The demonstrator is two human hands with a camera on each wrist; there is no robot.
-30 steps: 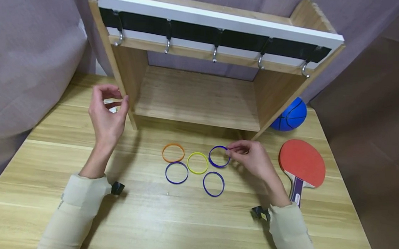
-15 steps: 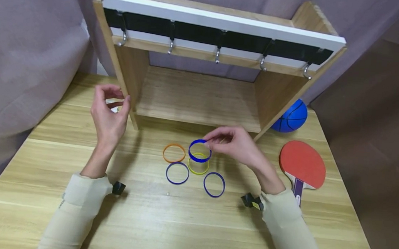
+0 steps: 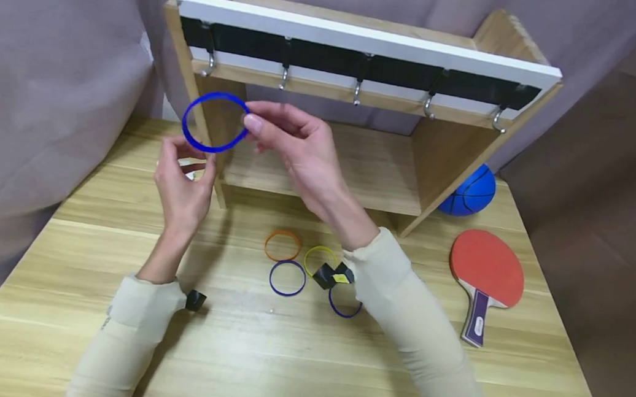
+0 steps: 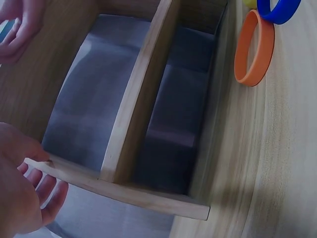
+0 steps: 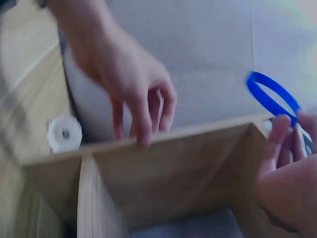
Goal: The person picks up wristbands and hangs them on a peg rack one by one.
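Bright blue ring (image 3: 210, 149), orange ring (image 4: 267, 43), yellow ring (image 3: 321, 248), red paddle (image 3: 487, 269), blue ball (image 3: 469, 194) (black-lined), streaky tan table (image 3: 229, 358)

A pale wooden table (image 3: 229, 364) with streaked, lengthwise grain fills the lower part of the head view. Greyish-mauve cloth (image 3: 51, 57) hangs in soft folds along its left edge and behind its back edge. Beyond the right edge, a darker brownish drape (image 3: 600, 200) slants down. A soft whitish sheen of light (image 3: 277, 337) lies on the tabletop, towards the front edge.
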